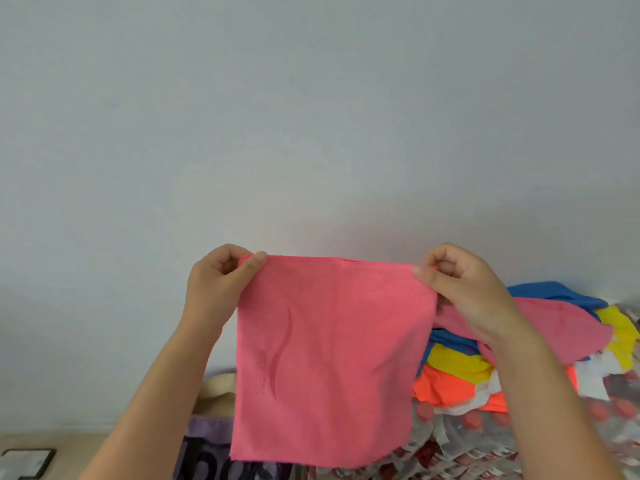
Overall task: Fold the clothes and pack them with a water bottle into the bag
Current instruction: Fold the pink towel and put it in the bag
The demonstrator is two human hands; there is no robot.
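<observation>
I'm looking through the head cam at a pink cloth [329, 362] being held up in front of a plain pale wall [311, 116], hanging flat w/ its top edge stretched btwn both hands. The left hand [216, 285] is pinching the top-left corner, thumb in front and fingers [225, 252] curled behind, grasping the fabric. The right hand [464, 289] is pinching the top-right corner the same way, thumb pressing on the front, fingers clenched round the cloth edge. A faint curved logo is showing on the lower left of the cloth. Behind the right forearm a pile of clothes [460, 368] is lying in a heap: a blue piece [554, 294] on top at the back, another pink one [554, 327] draped over it, yellow [457, 363] and neon orange [440, 386] underneath, plus some white bits. Below that pile I'm seeing a shrink-wrapped pack of water bottles [485, 431] w/ red caps, partly hidden by the cloth. At lower left, a beige tote bag [216, 393] is peeking out behind the cloth, and a purple bag [207, 455] w/ dark lettering is sitting just below it; can't tell whether the two are one item. A wooden floor strip [69, 441] is running along the bottom left, w/ a small dark-framed object [27, 462] at the corner.
</observation>
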